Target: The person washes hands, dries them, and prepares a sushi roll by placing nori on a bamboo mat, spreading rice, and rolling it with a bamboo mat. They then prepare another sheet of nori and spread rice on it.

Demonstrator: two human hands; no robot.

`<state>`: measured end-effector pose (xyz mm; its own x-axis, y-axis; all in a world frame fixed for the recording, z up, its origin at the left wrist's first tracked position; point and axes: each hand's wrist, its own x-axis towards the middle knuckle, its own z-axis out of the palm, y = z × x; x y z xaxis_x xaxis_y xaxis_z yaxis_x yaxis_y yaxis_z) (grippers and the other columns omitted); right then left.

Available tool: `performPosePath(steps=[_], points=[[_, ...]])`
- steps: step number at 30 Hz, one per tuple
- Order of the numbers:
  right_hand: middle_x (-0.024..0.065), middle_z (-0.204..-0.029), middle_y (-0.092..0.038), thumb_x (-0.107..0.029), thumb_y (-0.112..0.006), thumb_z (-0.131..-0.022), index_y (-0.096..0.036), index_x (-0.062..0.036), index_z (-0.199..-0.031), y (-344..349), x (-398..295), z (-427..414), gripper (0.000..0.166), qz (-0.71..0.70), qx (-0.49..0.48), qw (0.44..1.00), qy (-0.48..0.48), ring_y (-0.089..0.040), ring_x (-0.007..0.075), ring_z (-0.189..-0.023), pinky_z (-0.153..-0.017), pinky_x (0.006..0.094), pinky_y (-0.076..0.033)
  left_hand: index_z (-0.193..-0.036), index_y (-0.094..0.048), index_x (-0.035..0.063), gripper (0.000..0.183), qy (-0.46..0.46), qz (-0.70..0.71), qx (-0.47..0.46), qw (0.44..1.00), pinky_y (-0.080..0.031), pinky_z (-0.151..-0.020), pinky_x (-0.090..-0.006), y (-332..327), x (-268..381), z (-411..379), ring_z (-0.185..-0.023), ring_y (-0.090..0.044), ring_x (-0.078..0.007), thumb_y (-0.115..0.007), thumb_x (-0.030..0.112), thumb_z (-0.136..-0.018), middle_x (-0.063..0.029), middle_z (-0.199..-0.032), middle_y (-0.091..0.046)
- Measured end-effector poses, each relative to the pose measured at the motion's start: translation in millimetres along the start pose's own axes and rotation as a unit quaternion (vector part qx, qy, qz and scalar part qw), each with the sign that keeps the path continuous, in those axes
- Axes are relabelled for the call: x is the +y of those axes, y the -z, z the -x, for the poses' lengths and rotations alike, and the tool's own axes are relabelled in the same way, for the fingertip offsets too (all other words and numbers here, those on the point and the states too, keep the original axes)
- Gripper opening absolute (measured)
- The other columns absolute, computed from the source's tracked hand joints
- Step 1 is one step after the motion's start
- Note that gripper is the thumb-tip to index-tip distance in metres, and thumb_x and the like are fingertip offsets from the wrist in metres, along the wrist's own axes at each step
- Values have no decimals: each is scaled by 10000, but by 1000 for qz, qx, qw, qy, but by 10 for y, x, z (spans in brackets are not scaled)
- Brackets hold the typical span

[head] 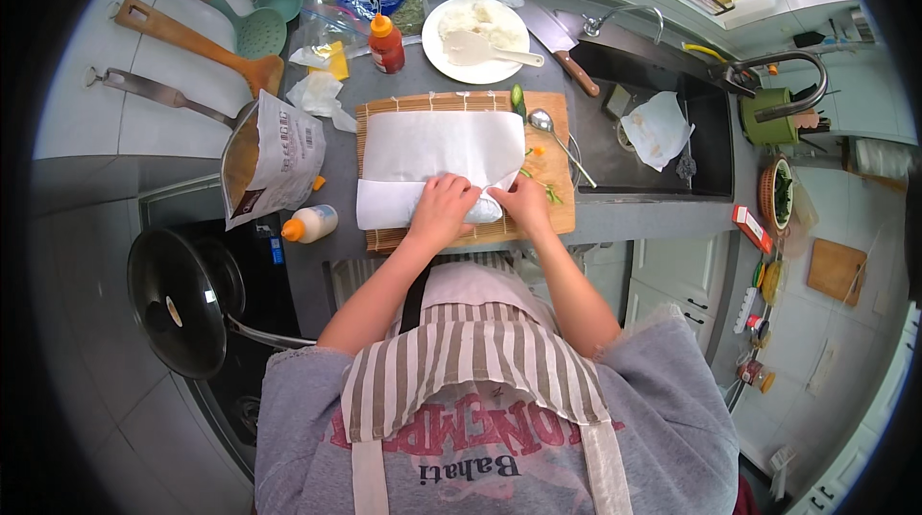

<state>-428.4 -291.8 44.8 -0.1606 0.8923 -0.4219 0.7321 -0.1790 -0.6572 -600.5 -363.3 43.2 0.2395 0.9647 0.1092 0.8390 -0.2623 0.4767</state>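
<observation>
A sheet of white paper [443, 140] lies over a bamboo rolling mat [392, 240] on a wooden cutting board [563, 209]. Its near part is folded over a roll-shaped bulge whose contents are hidden. My left hand [448, 211] rests on this bulge, fingers curved over the paper. At the bulge's right end, my right hand [528, 204] pinches the gathered paper between thumb and fingers. Just beyond the right hand are orange bits [539, 151] and green vegetable strips [553, 194]. A cucumber piece [517, 101] and a metal spoon [553, 131] lie at the board's upper right.
Behind the board stand a red sauce bottle [387, 46] and a plate [432, 57] of rice with a rice paddle [493, 52]. A kitchen knife [573, 68] lies beside the sink [663, 187]. Leftward are an open pouch [277, 155], a squeeze bottle [317, 223] and a black pan [173, 299].
</observation>
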Motion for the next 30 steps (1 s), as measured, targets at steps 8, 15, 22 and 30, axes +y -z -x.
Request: performPosePath(steps=[8,15,22,30], points=[[48,-632,-643,-246,-792,-723,-691,-13,-793,159,91,-326,264,-31,-141,981,-129,-580,109,-503,-447,279,-450,-1204,-575,168,701,-22,12,2,1000,-391,-912,-368,38,9,47,-1063,-525,-214,-835,151,-553,-26,-1088,-540],[133,-738,-702,-267,-727,-686,-725,-23,-856,1,85,-391,298,128,-42,991,1,-685,249,-688,-657,373,-531,-1169,-571,164,649,-56,-2,9,998,-390,-939,-361,41,7,27,-1076,-523,-202,-815,145,-568,5,-1252,-535],[133,-727,-694,-288,-720,-697,-720,-37,-814,86,-10,-393,277,157,-56,986,-18,-684,263,-676,-638,361,-532,-1139,-576,140,593,-48,20,-23,998,-390,-943,-362,36,-16,-26,-1086,-514,-202,-801,142,-591,0,-1220,-551],[159,-714,-640,-217,-703,-706,-635,-38,-724,-56,-70,-222,193,117,-26,977,176,-623,341,-683,-611,434,-483,-1139,-569,116,614,-7,-29,-20,999,-376,-979,-421,22,28,-12,-1161,-470,-241,-817,167,-579,-28,-1237,-507]])
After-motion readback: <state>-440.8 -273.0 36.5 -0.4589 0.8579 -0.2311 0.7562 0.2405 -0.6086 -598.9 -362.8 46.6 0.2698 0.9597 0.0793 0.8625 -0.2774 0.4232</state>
